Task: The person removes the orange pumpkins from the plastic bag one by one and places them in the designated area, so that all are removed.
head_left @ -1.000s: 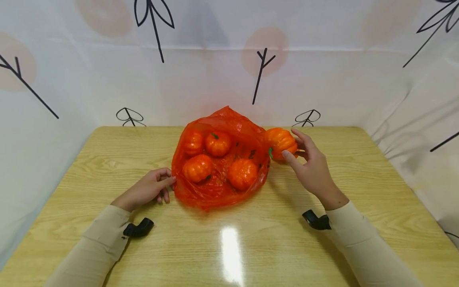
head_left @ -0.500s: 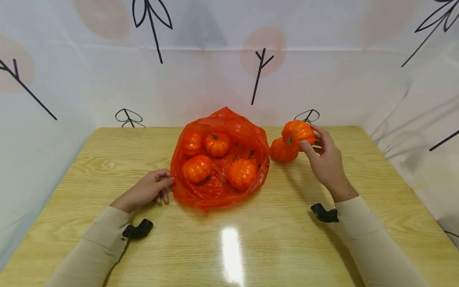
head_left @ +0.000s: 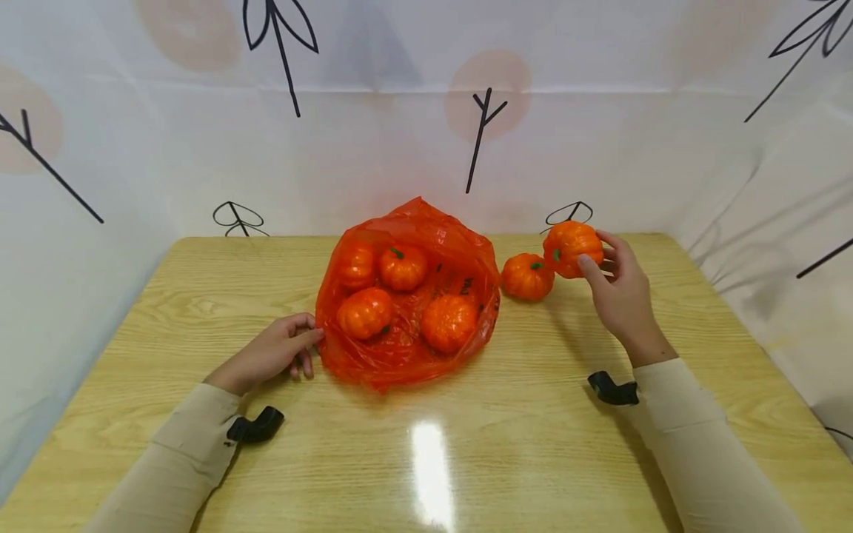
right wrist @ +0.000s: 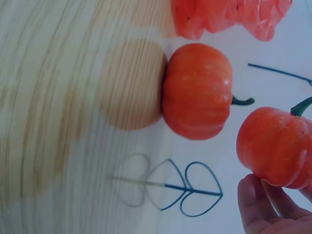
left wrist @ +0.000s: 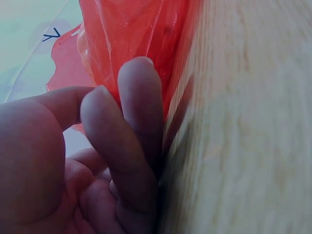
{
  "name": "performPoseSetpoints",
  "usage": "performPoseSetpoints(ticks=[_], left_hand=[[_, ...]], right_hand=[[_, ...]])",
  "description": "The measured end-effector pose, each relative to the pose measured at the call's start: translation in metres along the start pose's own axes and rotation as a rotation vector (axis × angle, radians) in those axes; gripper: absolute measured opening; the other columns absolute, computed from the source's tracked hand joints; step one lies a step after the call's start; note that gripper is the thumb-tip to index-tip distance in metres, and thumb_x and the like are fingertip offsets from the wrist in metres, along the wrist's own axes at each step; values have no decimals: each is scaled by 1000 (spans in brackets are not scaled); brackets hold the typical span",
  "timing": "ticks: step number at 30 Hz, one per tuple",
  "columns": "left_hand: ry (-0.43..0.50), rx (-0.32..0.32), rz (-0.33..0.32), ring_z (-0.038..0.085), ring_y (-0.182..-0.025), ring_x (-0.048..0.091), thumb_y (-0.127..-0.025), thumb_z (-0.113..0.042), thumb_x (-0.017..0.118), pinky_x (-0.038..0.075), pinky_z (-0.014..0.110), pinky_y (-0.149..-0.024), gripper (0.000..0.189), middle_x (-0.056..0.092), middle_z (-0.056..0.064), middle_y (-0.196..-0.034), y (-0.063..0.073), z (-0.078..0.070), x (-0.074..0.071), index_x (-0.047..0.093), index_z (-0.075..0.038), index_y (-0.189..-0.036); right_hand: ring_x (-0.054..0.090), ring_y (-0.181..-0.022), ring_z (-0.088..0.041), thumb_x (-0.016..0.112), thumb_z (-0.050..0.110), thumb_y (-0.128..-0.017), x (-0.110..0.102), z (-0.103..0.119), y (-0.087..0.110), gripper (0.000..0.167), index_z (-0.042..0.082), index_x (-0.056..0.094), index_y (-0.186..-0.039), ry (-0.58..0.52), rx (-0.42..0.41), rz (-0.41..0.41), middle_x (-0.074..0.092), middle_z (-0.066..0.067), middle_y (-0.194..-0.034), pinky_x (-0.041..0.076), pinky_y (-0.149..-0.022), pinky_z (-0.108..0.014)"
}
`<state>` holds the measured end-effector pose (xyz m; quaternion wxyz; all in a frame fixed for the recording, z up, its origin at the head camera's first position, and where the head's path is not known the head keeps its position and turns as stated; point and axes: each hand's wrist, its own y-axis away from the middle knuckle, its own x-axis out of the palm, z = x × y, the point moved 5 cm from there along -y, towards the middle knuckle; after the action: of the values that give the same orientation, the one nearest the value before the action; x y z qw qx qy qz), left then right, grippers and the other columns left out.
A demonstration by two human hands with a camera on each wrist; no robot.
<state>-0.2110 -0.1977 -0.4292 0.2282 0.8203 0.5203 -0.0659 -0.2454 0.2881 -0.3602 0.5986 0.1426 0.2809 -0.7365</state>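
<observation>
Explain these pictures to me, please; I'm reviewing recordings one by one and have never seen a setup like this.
There is no machine: a person works with a bare left hand and right hand. The widest picture comes from a camera on the head, looking forward and down. The other two come from the wrists, so the wooden table appears turned sideways. On it lies an open red bag with four orange pumpkins inside. Another pumpkin stands beside it, stem up. The right hand holds one more, the raised pumpkin; the left touches the bag's edge, perhaps pinching it.
</observation>
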Motion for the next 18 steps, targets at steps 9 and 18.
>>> performPoseSetpoints(ticks=[9, 18], left_hand=[[0, 1, 1, 20, -57, 64, -106, -30, 52, 51, 27, -50, 31, 63, 11, -70, -1, 1, 0, 49, 0, -99], [-4, -8, 0, 20, -58, 64, -106, -31, 52, 51, 27, -51, 30, 63, 10, -68, 0, 1, 1, 48, -1, -100]], right_hand=[[49, -97, 2, 46, 49, -103, -8, -18, -5, 66, 15, 28, -156, 4, 77, 9, 47, -21, -141, 43, -76, -3], [53, -90, 4, 44, 51, -103, -6, -35, -9, 70, 11, 25, -157, -24, 162, 59, 45, -24, -143, 50, -77, -5]])
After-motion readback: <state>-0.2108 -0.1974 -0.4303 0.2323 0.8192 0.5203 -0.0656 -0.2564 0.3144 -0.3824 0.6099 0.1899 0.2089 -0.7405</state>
